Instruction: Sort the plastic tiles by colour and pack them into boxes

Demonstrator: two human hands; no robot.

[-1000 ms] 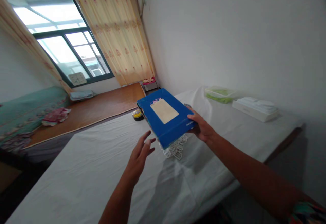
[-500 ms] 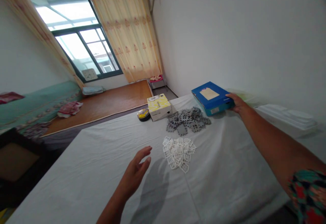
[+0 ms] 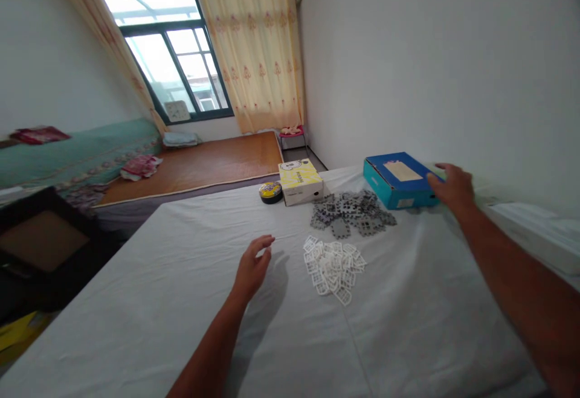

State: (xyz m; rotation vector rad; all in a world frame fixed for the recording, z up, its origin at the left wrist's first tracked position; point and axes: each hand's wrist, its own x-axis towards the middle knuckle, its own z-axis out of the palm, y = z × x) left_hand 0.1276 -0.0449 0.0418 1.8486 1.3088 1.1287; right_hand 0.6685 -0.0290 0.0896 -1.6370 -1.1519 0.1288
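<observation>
A blue box with teal sides and a pale label lies flat on the white-covered table. My right hand is at its right end, thumb by the box corner and fingers spread apart; whether the thumb still touches is hard to tell. Left of the box lies a heap of grey interlocking plastic pieces. Nearer to me is a pile of white plastic grid pieces. My left hand hovers over the cloth to the left of this pile, empty, thumb and fingers apart.
Behind the grey heap stand a yellow-and-white box and a round black-and-yellow tin. White foam-like packaging lies along the wall at the right. The tablecloth reaches the table's left edge, with a dark chair beyond.
The blue box was gripped at its right edge by my right hand and now lies flat, with those fingers spread. My left hand moved slightly forward. The view has turned somewhat.
</observation>
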